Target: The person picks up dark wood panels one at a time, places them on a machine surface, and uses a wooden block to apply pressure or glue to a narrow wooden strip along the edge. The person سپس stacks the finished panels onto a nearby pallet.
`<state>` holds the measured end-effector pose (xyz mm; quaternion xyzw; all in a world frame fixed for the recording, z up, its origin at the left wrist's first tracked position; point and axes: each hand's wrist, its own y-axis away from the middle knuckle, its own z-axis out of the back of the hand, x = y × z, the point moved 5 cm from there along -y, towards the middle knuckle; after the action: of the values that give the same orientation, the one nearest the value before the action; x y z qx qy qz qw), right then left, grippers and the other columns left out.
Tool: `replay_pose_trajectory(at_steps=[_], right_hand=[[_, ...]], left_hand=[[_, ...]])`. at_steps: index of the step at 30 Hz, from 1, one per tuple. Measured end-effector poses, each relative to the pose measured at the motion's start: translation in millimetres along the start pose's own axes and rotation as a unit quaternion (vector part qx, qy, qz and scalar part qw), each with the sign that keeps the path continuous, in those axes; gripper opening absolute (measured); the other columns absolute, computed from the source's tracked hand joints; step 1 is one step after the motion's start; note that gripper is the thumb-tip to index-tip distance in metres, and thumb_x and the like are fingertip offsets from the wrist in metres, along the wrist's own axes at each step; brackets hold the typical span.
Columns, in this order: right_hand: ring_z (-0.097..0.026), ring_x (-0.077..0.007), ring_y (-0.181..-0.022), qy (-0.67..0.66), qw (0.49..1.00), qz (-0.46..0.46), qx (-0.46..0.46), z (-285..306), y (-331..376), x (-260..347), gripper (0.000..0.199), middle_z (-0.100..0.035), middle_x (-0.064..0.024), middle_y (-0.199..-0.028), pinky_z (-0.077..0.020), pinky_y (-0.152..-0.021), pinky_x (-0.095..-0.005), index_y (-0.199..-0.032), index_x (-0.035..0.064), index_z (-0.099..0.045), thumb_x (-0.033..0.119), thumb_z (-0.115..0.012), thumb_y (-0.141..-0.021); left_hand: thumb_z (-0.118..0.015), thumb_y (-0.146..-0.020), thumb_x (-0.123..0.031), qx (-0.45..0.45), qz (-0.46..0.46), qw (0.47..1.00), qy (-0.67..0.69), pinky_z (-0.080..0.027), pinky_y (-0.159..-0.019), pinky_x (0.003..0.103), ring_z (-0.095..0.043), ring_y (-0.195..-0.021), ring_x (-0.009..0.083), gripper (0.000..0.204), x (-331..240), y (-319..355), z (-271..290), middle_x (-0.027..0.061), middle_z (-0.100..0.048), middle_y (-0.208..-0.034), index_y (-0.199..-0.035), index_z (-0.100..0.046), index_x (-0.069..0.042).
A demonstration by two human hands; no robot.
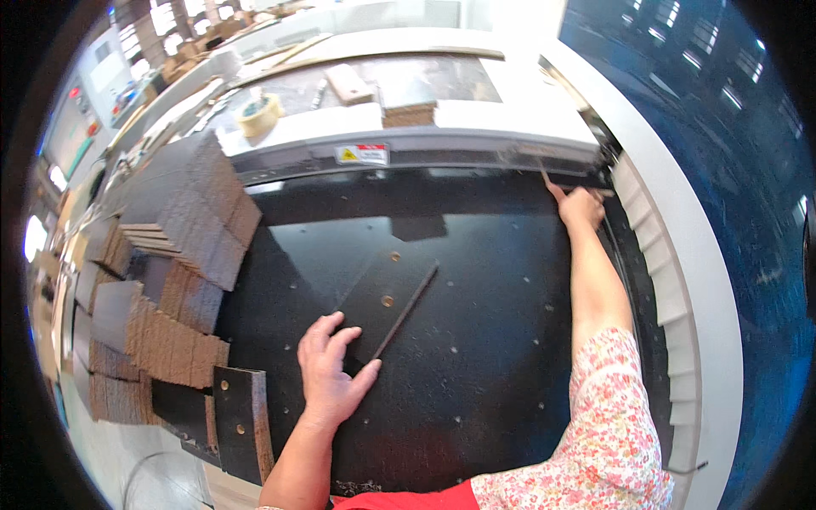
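Observation:
A dark rectangular board [406,280] with a thin brown edge and two brass-coloured round spots lies slantwise on the glossy black machine table [476,374]. My left hand [330,374] spans its near end, thumb at the right edge and fingers toward the left edge. With the arm stretched far forward, my right hand [582,208] is at the table's far right corner, beside the grey crossbar [459,159]. Its index finger points out toward the bar while the others are curled. Whatever those curled fingers hold is too small to make out.
Stacks of dark boards with rough brown edges [183,212] crowd the left side. One board with two brass spots [242,421] leans at their near end. Pale overlapping strips [671,289] line the right side. Beyond the crossbar are a tape roll [259,115] and a small board stack [408,102].

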<state>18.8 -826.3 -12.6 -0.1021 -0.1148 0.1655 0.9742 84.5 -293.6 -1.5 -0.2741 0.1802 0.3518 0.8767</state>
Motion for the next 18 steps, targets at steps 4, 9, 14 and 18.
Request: replay_pose_trajectory(at_steps=[4, 9, 14, 18], right_hand=[[-0.043, -0.0412, -0.138, -0.014, 0.999, -0.012, 0.038, 0, 0, -4, 0.095, -0.050, -0.0299, -0.143, -0.0376, -0.112, -0.0494, -0.125, -0.0072, -0.064, 0.076, -0.060, -0.080], [-0.028, -0.0398, -0.148, -0.025, 0.998, -0.027, 0.054, -11, -3, -11, 0.098, -0.040, -0.0270, -0.153, -0.0260, -0.120, -0.0500, -0.131, -0.0050, -0.060, 0.079, -0.056, -0.081], [-0.027, -0.0392, -0.149, -0.019, 0.998, -0.033, 0.059, -7, 1, -6, 0.098, -0.037, -0.0266, -0.155, -0.0248, -0.120, -0.0494, -0.133, -0.0045, -0.059, 0.079, -0.056, -0.081], [-0.026, -0.0389, -0.149, -0.017, 0.998, -0.029, 0.061, -1, 6, 0, 0.097, -0.036, -0.0268, -0.155, -0.0246, -0.120, -0.0493, -0.136, -0.0035, -0.057, 0.077, -0.058, -0.081]], left_hand=[[-0.087, -0.067, -0.020, 0.000, -0.011, 1.000, 0.005, -0.035, -0.110, 0.048, -0.046, -0.132, 0.0361, 0.055, -3, 1, 4, 0.0149, -0.052, -0.138, -0.116, -0.064, -0.010], [-0.086, -0.067, -0.023, 0.000, -0.007, 1.000, 0.010, -0.034, -0.110, 0.049, -0.046, -0.132, 0.0355, 0.055, 2, 3, 1, 0.0141, -0.053, -0.138, -0.116, -0.065, -0.011], [-0.086, -0.067, -0.023, 0.006, 0.000, 1.000, 0.005, -0.034, -0.111, 0.049, -0.045, -0.133, 0.0352, 0.055, 2, 1, 0, 0.0140, -0.053, -0.138, -0.116, -0.065, -0.012], [-0.086, -0.067, -0.023, 0.003, -0.001, 1.000, 0.001, -0.034, -0.111, 0.049, -0.045, -0.133, 0.0354, 0.055, 1, 3, 3, 0.0141, -0.053, -0.138, -0.117, -0.065, -0.012]])
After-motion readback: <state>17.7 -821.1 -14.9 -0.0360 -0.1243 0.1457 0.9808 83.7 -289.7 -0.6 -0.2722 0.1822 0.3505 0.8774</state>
